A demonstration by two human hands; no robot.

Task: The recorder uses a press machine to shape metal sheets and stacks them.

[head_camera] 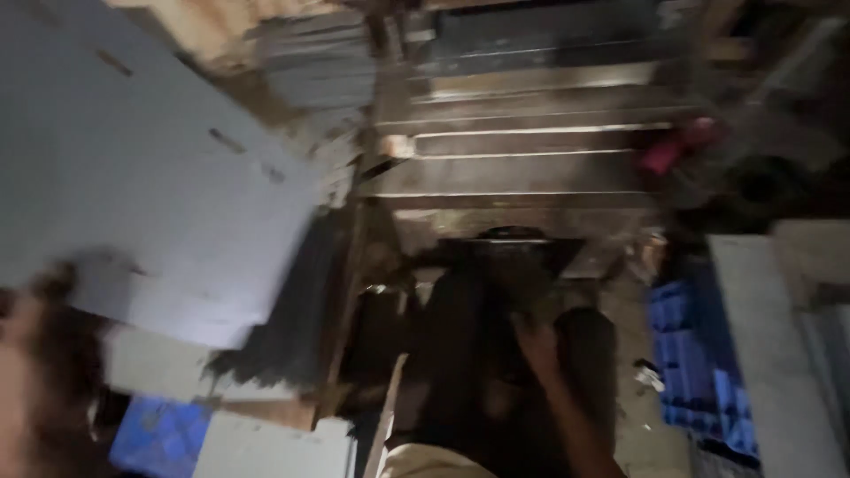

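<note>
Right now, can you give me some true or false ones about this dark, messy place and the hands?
1. The left hand is at the edge of a big flat grey sheet. True; blur hides the grip.
2. The right hand reaches down toward a dark thing in the middle. True; whether it touches cannot be told.
3. The crate on the right is yellow. False: it is blue.
4. The grey sheet is round like a plate. False: it has straight edges and small slots.
5. A red thing lies at the upper right by the stacked flat boards. True.
6. The right hand holds a cup. False: no cup is in view.
</note>
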